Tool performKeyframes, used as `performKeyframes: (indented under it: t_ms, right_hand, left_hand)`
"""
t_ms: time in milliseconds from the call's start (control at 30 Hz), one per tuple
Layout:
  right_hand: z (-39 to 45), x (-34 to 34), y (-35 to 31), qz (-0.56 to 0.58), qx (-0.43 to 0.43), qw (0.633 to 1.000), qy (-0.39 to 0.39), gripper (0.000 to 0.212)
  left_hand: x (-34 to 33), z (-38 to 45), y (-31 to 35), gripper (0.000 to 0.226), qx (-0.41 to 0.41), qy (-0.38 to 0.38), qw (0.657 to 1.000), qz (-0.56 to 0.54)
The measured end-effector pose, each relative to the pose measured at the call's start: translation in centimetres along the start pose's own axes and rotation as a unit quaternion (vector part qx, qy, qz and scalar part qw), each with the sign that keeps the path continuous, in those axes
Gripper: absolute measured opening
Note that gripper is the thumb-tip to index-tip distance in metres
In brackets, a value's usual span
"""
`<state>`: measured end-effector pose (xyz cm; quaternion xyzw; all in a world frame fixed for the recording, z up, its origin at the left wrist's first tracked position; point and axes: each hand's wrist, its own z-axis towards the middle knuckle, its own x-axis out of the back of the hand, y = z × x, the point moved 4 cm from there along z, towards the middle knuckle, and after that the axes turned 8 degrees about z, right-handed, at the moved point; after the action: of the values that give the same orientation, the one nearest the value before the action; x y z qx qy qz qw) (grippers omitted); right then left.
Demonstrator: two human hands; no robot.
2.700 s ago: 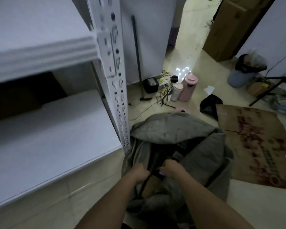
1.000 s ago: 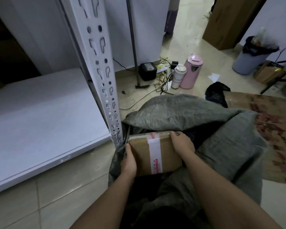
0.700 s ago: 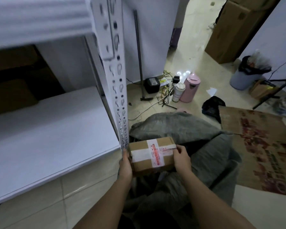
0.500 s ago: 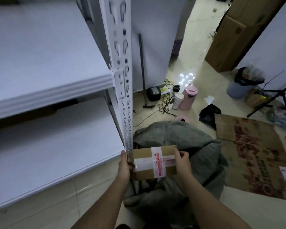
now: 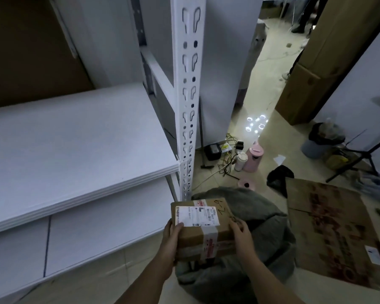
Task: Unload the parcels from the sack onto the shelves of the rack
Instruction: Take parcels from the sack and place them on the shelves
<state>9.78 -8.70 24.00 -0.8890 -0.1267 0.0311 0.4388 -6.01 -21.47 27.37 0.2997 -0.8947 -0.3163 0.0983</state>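
A brown cardboard parcel [image 5: 203,228] with a white label and red-printed tape is held above the grey sack [image 5: 259,238] on the floor. My left hand [image 5: 172,238] grips its left side with the thumb on the label. My right hand [image 5: 241,238] grips its right side. The white rack [image 5: 188,106] stands to the left, with a white shelf [image 5: 75,150] at mid height and a lower shelf [image 5: 97,227] beneath it. The parcel hangs just right of the rack's front upright.
A flattened cardboard sheet [image 5: 329,233] lies on the floor to the right. Behind the sack stand a pink kettle [image 5: 253,157], a white cup [image 5: 241,161], cables and a black device [image 5: 213,151]. A lined bin [image 5: 320,139] and tall cardboard box [image 5: 329,58] are farther right.
Both hands pulled the parcel out of the sack, lifted it and turned it, so its labelled face now points up. The view has risen, showing more of the mid shelf.
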Motion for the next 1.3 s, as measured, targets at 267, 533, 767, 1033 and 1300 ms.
performKeyframes:
  t_ms: [267,533,767,1033,1300]
  right_hand:
    - [-0.8,-2.4,-1.8,0.053,0.023,0.998,0.012,0.046]
    - [-2.2,-3.5,-0.7,0.111,-0.080,0.983,0.125,0.110]
    - [-3.7,-4.6,-0.5,0.069,-0.052,0.993,0.075,0.098]
    - [-8.1,-11.4,-0.1,0.037,-0.022,0.992,-0.116,0.102]
    - [-13.3,-20.9,-0.5,-0.093,-0.008,0.945,-0.312,0.045]
  left_hand:
    - [1.5,-0.3,0.4,0.060,0.003,0.042,0.998,-0.048]
    - [0.8,-1.7,-0.4,0.064,0.029,0.006,0.997,-0.078]
    - [3.9,-4.0,-1.7,0.086,0.038,-0.020,0.999,-0.030]
    - [12.9,-5.4,-2.7,0.059,-0.014,0.134,0.990,-0.036]
    - [19.2,-10.4,-5.3,0.063,0.001,0.103,0.989,-0.107]
